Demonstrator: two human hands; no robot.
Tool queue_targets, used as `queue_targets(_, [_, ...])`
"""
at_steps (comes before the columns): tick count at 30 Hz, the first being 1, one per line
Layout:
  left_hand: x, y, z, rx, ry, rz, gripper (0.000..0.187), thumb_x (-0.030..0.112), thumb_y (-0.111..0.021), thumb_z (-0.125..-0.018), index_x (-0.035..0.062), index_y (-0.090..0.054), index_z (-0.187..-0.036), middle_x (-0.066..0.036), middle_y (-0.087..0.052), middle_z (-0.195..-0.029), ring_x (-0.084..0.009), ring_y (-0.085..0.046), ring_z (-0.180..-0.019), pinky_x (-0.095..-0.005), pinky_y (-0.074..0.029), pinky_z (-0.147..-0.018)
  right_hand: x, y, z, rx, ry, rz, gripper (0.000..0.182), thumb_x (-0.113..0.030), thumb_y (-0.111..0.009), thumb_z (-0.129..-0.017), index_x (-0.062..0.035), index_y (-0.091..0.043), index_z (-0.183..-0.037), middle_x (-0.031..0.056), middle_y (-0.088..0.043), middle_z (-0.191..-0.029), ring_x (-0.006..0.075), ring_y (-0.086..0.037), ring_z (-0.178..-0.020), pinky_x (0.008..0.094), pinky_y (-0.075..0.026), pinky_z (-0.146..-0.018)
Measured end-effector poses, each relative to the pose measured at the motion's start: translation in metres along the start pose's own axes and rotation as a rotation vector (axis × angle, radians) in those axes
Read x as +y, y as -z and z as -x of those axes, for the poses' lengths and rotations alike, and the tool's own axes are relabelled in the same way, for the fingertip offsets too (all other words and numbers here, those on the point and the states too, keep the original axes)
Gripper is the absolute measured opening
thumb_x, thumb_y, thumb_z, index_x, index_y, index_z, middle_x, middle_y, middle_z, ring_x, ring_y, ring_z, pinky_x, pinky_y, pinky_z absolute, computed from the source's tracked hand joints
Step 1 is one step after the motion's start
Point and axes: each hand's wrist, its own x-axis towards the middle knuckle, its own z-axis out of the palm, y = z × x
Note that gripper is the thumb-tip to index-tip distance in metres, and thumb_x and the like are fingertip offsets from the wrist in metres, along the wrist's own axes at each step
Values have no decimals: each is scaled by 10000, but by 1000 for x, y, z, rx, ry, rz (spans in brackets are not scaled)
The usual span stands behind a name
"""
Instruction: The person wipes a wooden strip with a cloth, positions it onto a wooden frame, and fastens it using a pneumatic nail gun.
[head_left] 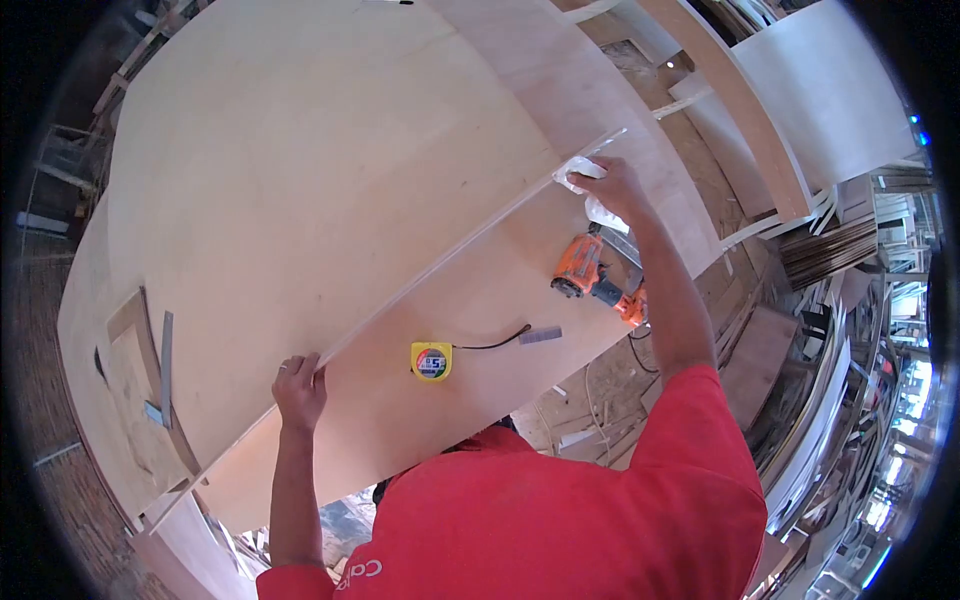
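A long thin wooden strip runs diagonally across a pale plywood sheet. My left hand is closed on the strip's lower left part, fingers bent over it. Farther up the strip, my right hand pinches a crumpled white piece, paper or cloth, against it. More white material hangs below that hand. An orange nail gun lies under my right forearm, partly hidden by it. Between my arms sit a yellow tape measure with a black strap and a short grey strip of fasteners.
At the left, a try square lies by a wooden frame piece on the sheet. Curved wooden panels stand at the upper right. Stacked boards and offcuts crowd the right side. A hose trails over the floor.
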Motion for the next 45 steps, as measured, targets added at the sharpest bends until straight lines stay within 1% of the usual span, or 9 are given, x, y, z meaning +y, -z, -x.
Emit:
queue_targets(14, [8, 6, -3, 32, 14, 25, 261, 52, -777, -758, 103, -702, -1003, -80, -658, -844, -314, -653, -801, -443, -537, -640, -50, -47, 40, -93, 139, 125, 446, -430, -802, -865, -133, -772, -1195, 142, -781, -1001, 302, -752, -922, 415, -573, -836])
queue_targets(20, [5, 5, -2, 29, 9, 24, 237, 67, -777, -770, 107, -709, -993, -73, -659, -843, -304, -655, -795, -439, -539, -647, -68, -66, 55, -95, 146, 241, 402, -477, -770, -881, -214, -778, -1185, 112, -783, -997, 320, -747, -921, 442, -577, -814])
queue_targets(27, [1, 0, -3, 27, 3, 18, 206, 83, -781, -776, 108, -715, -969, -77, -668, -844, -309, -659, -789, -451, -541, -646, -88, -83, 80, -94, 275, 320, 371, -454, -759, -893, -205, -778, -1167, 108, -779, -1014, 315, -746, -933, 451, -574, -797])
queue_targets(30, [0, -2, -2, 34, 5, 15, 202, 90, -784, -777, 107, -717, -967, -81, -673, -837, -314, -662, -792, -453, -543, -650, -97, -65, 81, -185, 82, 187, 433, -419, -808, -867, -151, -766, -1205, 155, -776, -1031, 313, -744, -993, 424, -565, -859])
queue_targets(32, [-2, -2, -1, 47, -6, 23, 199, 95, -785, -779, 107, -717, -967, -84, -675, -833, -317, -664, -794, -454, -544, -652, -82, -38, 63, -111, 28, 91, 419, -432, -774, -880, -164, -761, -1201, 138, -775, -1016, 327, -742, -977, 441, -565, -846])
queue_targets(36, [0, -3, -2, 47, -3, 18, 191, 100, -793, -782, 105, -714, -956, -89, -676, -828, -316, -663, -792, -450, -542, -649, -12, 17, 9, 344, -3, 187, 453, -409, -792, -864, -79, -768, -1175, 182, -772, -1017, 343, -740, -994, 446, -555, -895])
queue_targets(38, [2, 0, -2, 53, 0, 18, 187, 99, -794, -782, 105, -714, -951, -89, -675, -826, -316, -663, -790, -449, -542, -648, 18, 41, -17, 403, -172, 216, 443, -414, -790, -863, -91, -776, -1166, 185, -771, -1030, 334, -740, -1004, 441, -553, -895])
queue_targets(41, [2, 0, -3, 49, 5, 18, 194, 87, -797, -775, 107, -716, -950, -85, -671, -819, -314, -661, -783, -447, -541, -645, 59, 55, -46, 454, -130, 128, 486, -410, -814, -849, -40, -770, -1162, 207, -773, -1004, 331, -751, -935, 437, -560, -842])
queue_targets(45, [0, 0, -3, 45, 10, 54, 205, 76, -791, -772, 110, -716, -960, -84, -667, -813, -317, -658, -774, -449, -539, -642, 62, 59, -62, 438, -132, 192, 472, -404, -809, -855, -43, -772, -1155, 186, -775, -978, 307, -747, -885, 427, -557, -810])
